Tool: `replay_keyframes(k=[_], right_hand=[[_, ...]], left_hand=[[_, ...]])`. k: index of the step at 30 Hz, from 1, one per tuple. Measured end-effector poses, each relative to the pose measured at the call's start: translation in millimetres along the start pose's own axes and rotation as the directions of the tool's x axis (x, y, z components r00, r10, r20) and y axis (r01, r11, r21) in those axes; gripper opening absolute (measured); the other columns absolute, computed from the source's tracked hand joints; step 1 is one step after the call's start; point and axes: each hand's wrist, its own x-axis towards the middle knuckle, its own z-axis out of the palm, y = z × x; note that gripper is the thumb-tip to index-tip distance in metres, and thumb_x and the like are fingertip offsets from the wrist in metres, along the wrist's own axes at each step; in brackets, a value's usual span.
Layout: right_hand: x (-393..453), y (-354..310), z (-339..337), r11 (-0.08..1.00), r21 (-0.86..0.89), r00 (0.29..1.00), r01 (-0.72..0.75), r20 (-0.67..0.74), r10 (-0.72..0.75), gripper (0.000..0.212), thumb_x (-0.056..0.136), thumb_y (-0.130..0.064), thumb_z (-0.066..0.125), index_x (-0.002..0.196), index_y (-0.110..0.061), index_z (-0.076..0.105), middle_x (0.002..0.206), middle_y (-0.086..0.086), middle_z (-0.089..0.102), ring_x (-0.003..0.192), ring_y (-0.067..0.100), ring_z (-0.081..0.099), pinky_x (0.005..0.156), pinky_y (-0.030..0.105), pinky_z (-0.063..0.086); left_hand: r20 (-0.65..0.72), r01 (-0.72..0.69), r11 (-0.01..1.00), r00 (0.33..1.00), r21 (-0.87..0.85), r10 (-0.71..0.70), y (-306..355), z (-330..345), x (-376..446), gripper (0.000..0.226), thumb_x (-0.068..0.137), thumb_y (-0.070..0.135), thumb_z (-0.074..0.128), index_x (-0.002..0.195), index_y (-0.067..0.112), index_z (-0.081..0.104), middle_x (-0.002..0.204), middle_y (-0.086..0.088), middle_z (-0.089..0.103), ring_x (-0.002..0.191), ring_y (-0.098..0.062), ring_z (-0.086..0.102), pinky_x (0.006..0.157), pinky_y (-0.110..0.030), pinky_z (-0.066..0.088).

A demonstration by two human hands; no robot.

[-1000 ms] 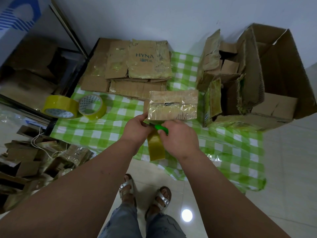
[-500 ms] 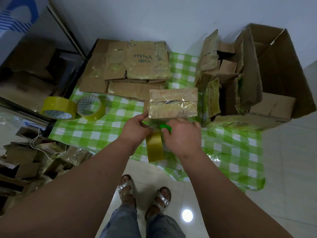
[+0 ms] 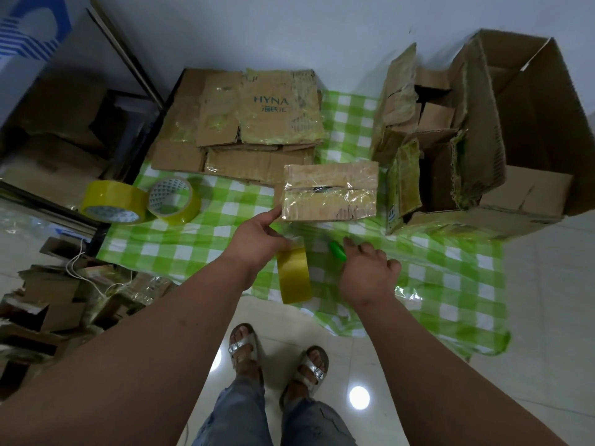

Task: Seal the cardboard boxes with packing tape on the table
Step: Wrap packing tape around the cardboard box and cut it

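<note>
Cardboard box (image 3: 330,191), taped, sits mid-table (image 3: 199,249). Three tape rolls: two (image 3: 111,201) (image 3: 175,201) at the left edge, one (image 3: 294,275) in the left hand's (image 3: 257,241) grip near the front edge. Right hand (image 3: 365,273) curls around a green cutter (image 3: 337,250). Open checked cloth lies right of it.

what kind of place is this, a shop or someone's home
Likely an improvised packing corner in a home or small storeroom: flattened cardboard stacked on a green checked tablecloth, spare tape rolls, a large open carton, tiled floor.
</note>
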Motion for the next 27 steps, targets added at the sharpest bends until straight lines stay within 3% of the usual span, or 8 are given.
replay_keyframes(k=[4,7,9,11,13,19,24,27], right_hand=[[1.0,-14.2,-1.8,0.917,0.39,0.996,-0.079,-0.001,0.086,0.052,0.093,-0.039,0.052,0.144,-0.036,0.043,0.145,0.0,0.04,0.132,0.029,0.036,0.109,0.047,0.028],[-3.5,-34.8,-15.1,0.524,0.84,0.988,-0.14,0.152,0.021,0.037,0.092,-0.042,0.061,0.125,-0.024,0.063,0.125,0.0,0.059,0.117,0.023,0.053,0.101,0.04,0.04],[-6.2,-43.6,-21.6,0.371,0.908,0.975,-0.195,0.22,-0.028,0.023,0.091,-0.035,0.065,0.108,-0.02,0.068,0.103,-0.005,0.065,0.097,0.015,0.058,0.084,0.032,0.044],[-4.0,-48.1,-20.6,0.334,0.925,0.978,-0.183,0.205,-0.033,0.005,0.089,-0.024,0.069,0.091,-0.02,0.068,0.091,-0.007,0.066,0.089,0.012,0.059,0.074,0.026,0.045],[-2.0,-51.3,-18.5,0.306,0.936,0.982,-0.174,0.188,-0.017,0.01,0.088,-0.015,0.07,0.08,-0.021,0.067,0.087,-0.005,0.067,0.087,0.013,0.06,0.072,0.022,0.045],[1.9,-55.7,-17.5,0.326,0.938,0.99,-0.116,0.135,-0.037,0.016,0.092,-0.013,0.064,0.077,-0.019,0.062,0.083,0.001,0.065,0.079,0.015,0.056,0.074,0.029,0.044],[2.7,-59.3,-16.9,0.357,0.933,0.995,-0.051,0.077,-0.058,0.018,0.096,-0.016,0.06,0.078,-0.02,0.061,0.077,-0.004,0.062,0.07,0.01,0.053,0.067,0.025,0.042],[0.5,-58.9,-16.0,0.392,0.92,0.997,-0.004,0.036,-0.075,0.021,0.097,-0.018,0.057,0.077,-0.022,0.058,0.072,-0.007,0.057,0.063,0.006,0.048,0.061,0.024,0.039]], left_hand=[[0.019,0.002,1.0,1.0,-0.017,-0.002,-0.9,0.7,0.8,0.076,0.078,-0.004,0.074,0.143,0.027,0.05,0.075,-0.006,0.055,0.075,-0.012,0.062,0.071,-0.018,0.044],[0.035,-0.007,1.0,0.999,-0.023,0.008,-3.6,0.0,2.4,0.076,0.077,-0.006,0.073,0.142,0.027,0.051,0.072,-0.006,0.057,0.074,-0.012,0.063,0.075,-0.021,0.046],[0.039,-0.012,1.0,0.999,-0.024,0.013,-4.3,-1.1,3.1,0.074,0.078,-0.006,0.072,0.142,0.026,0.052,0.072,-0.006,0.058,0.071,-0.01,0.063,0.073,-0.02,0.047],[0.041,-0.016,1.0,0.999,-0.021,0.017,-3.7,-1.3,2.4,0.073,0.078,-0.007,0.072,0.141,0.027,0.053,0.07,-0.004,0.058,0.066,-0.006,0.063,0.065,-0.013,0.046],[0.041,-0.02,1.0,0.999,-0.021,0.021,-2.7,-0.8,1.6,0.074,0.077,-0.006,0.073,0.141,0.026,0.052,0.07,-0.005,0.06,0.067,-0.006,0.063,0.062,-0.01,0.046],[-0.034,-0.023,1.0,0.999,0.006,0.024,4.3,-0.1,4.3,0.063,0.081,0.022,0.077,0.139,0.032,0.054,0.101,-0.012,0.071,0.087,-0.007,0.066,0.083,-0.022,0.048],[-0.114,-0.082,0.943,0.986,0.324,0.125,9.4,2.6,8.8,0.059,0.086,0.054,0.066,0.139,0.031,0.054,0.094,-0.002,0.073,0.095,-0.013,0.066,0.084,-0.029,0.049],[-0.15,-0.067,0.844,0.974,0.532,0.171,10.3,1.2,11.3,0.067,0.086,0.064,0.058,0.144,0.032,0.047,0.11,0.002,0.071,0.105,-0.017,0.064,0.088,-0.034,0.051]])
